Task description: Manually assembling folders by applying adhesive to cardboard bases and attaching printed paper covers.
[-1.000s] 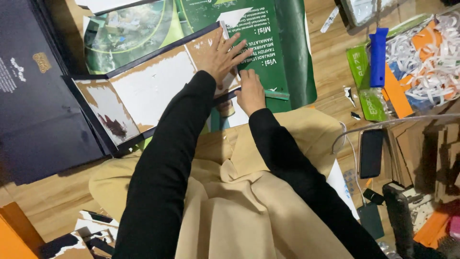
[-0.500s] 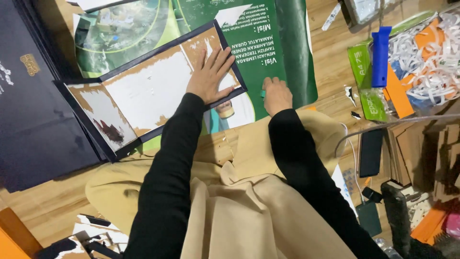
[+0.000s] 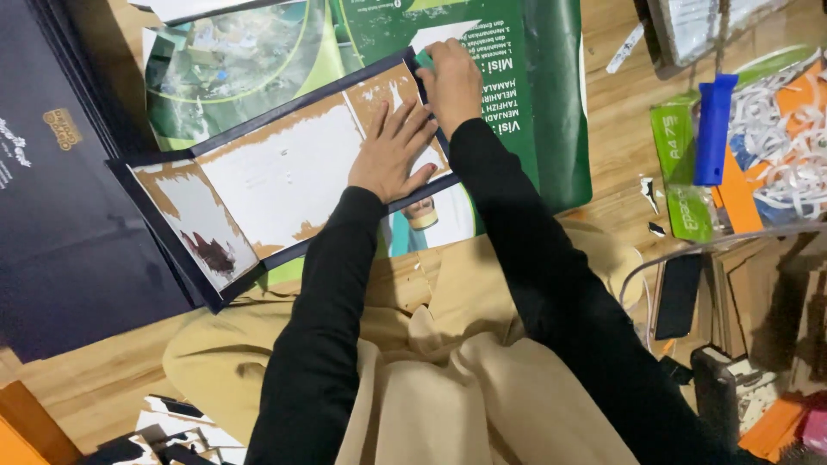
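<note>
A long dark-blue-edged board [image 3: 284,176] with a white and brown torn paper face lies on a green printed poster [image 3: 517,103] on the wooden floor. My left hand [image 3: 392,151] presses flat on the board's right part, fingers spread. My right hand [image 3: 452,82] is closed around a small green tool [image 3: 424,60] at the board's upper right edge. Both arms wear black sleeves; my lap in tan cloth [image 3: 448,344] fills the lower middle.
A stack of dark blue covers [image 3: 60,189] lies at left. At right are a blue-handled tool [image 3: 711,129], green packets [image 3: 680,164], shredded paper on orange sheets [image 3: 784,146], a black phone [image 3: 679,295] and a cable. Paper scraps [image 3: 164,430] lie at bottom left.
My right hand moved from the board's lower right up to its upper right edge and now grips a green tool. My left hand stays pressed on the board.
</note>
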